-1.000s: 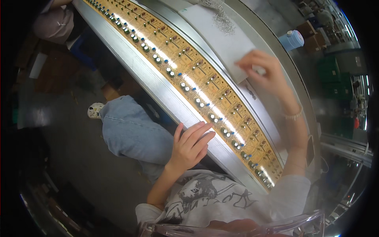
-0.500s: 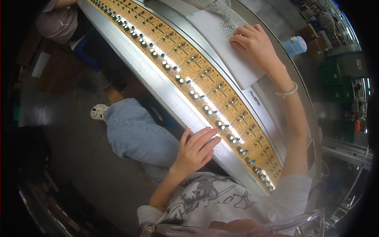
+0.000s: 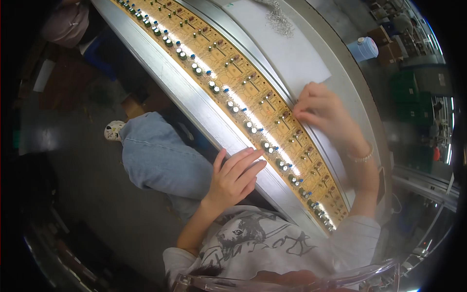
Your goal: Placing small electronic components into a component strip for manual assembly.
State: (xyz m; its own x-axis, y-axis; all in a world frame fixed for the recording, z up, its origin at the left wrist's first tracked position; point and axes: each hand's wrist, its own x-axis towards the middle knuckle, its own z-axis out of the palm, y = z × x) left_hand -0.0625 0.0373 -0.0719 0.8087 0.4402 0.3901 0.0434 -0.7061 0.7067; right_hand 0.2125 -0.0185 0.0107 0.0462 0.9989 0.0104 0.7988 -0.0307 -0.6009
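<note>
A long yellow circuit board panel (image 3: 251, 91) runs from the upper left to the lower right, studded with green-and-silver cylindrical capacitors, small blue parts and other tiny components. My left hand (image 3: 234, 177) lies on the silver metal rail (image 3: 187, 104) along the panel's near edge, its fingers stretched out and reaching the board's border. At the panel's far edge hovers my right hand (image 3: 325, 111), thumb and fingers pinched together. Whatever sits between those fingertips is too small to make out. Beyond it, a pile of thin silvery wire-like parts (image 3: 280, 23) lies on a white sheet (image 3: 304, 65).
Another metal rail (image 3: 269, 73) borders the panel's far side. A blue-and-white container (image 3: 364, 48) stands past the bench edge, near cardboard boxes (image 3: 389, 53) and green crates (image 3: 406, 90). Another person's sleeve (image 3: 66, 23) shows at the upper left.
My right hand has moved from beside the pile of silvery parts back toward me, to the panel's far edge. My left hand still lies on the near rail. The view has shifted slightly.
</note>
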